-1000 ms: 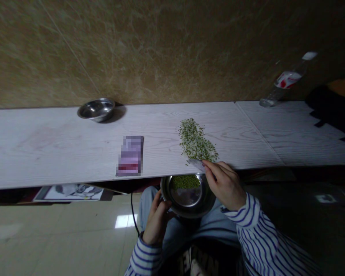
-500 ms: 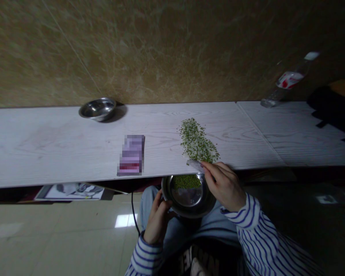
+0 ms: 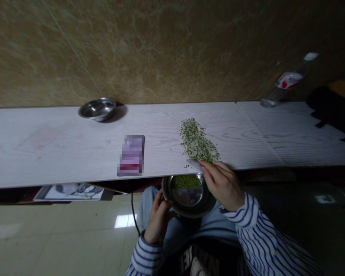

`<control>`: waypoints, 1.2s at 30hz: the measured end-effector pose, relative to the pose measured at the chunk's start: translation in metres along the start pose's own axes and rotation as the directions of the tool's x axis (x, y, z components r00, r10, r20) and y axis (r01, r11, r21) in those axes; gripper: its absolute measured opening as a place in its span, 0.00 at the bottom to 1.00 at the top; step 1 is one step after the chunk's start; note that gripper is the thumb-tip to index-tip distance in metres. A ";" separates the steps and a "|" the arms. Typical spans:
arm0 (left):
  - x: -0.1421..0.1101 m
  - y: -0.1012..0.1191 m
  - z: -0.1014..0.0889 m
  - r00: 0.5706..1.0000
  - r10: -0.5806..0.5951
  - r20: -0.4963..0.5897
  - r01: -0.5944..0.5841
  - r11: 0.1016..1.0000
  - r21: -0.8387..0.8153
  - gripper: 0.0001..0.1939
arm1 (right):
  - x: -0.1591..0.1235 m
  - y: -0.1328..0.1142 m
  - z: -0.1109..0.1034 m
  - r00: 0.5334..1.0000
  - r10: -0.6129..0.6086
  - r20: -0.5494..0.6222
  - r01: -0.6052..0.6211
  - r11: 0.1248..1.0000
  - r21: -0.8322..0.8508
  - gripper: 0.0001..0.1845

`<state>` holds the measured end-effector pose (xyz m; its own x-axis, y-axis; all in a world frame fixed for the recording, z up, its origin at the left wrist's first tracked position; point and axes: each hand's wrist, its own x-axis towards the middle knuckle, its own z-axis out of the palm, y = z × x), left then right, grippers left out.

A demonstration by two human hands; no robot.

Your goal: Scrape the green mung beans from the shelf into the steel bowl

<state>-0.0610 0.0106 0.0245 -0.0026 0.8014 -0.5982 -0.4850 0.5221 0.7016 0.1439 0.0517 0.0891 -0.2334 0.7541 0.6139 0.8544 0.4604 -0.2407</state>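
The white bench point(image 3: 60, 145) ran along the wall point(image 3: 161, 50). Under its near edge hung the large steel bowl point(image 3: 189, 198), its rim gripped narrowly at the left by the left hand point(image 3: 157, 220). A clear bottle point(image 3: 288, 81) stood by the far edge, toward the right end; a smaller bowl point(image 3: 97, 112) sat left of centre at that edge. The right hand point(image 3: 225, 184) held a flat pale scraper point(image 3: 194, 165) in a tight pinch at the near edge. Green beans point(image 3: 197, 141) lay scattered between far and near edges, more inside the large steel bowl
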 end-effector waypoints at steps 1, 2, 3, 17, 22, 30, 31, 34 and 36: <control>0.000 0.000 0.000 1.000 -0.004 0.001 0.004 1.000 -0.005 0.32 | 0.000 0.000 0.000 1.000 -0.001 -0.002 0.001 1.000 -0.004 0.14; 0.000 0.000 -0.001 1.000 -0.008 0.003 0.008 1.000 -0.010 0.32 | 0.000 0.001 0.000 1.000 -0.002 0.001 0.002 1.000 -0.006 0.14; 0.000 0.000 -0.001 1.000 -0.010 0.005 0.010 1.000 -0.017 0.32 | 0.000 0.001 0.000 1.000 -0.003 0.007 0.003 1.000 -0.005 0.14; 0.001 0.000 -0.003 1.000 0.001 0.028 -0.001 1.000 0.006 0.31 | 0.001 0.000 0.004 0.996 -0.022 0.091 0.016 0.997 0.073 0.15; 0.002 0.000 -0.008 1.000 0.003 0.022 -0.003 1.000 -0.009 0.32 | 0.005 -0.006 0.003 0.992 -0.057 0.108 0.054 0.998 0.028 0.14; 0.001 -0.002 -0.017 0.999 0.000 0.044 -0.001 1.000 0.013 0.33 | -0.002 -0.015 -0.011 0.980 -0.134 0.150 0.117 0.986 0.116 0.13; 0.000 -0.003 -0.019 0.999 -0.011 0.040 0.011 1.000 0.016 0.34 | -0.004 -0.014 -0.013 0.982 -0.131 0.138 0.114 0.986 0.122 0.13; -0.003 -0.009 -0.025 0.999 -0.040 0.029 0.039 0.999 0.019 0.41 | -0.008 -0.010 -0.020 0.990 -0.104 0.092 0.094 0.990 0.104 0.12; -0.007 -0.014 -0.028 0.999 -0.037 0.006 0.037 0.999 0.014 0.45 | -0.010 -0.007 -0.023 0.993 -0.091 0.069 0.084 0.991 0.100 0.12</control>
<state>-0.0782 -0.0105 0.0080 0.0208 0.7835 -0.6211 -0.4727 0.5551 0.6844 0.1505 0.0299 0.1017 -0.3419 0.7392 0.5802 0.7810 0.5669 -0.2620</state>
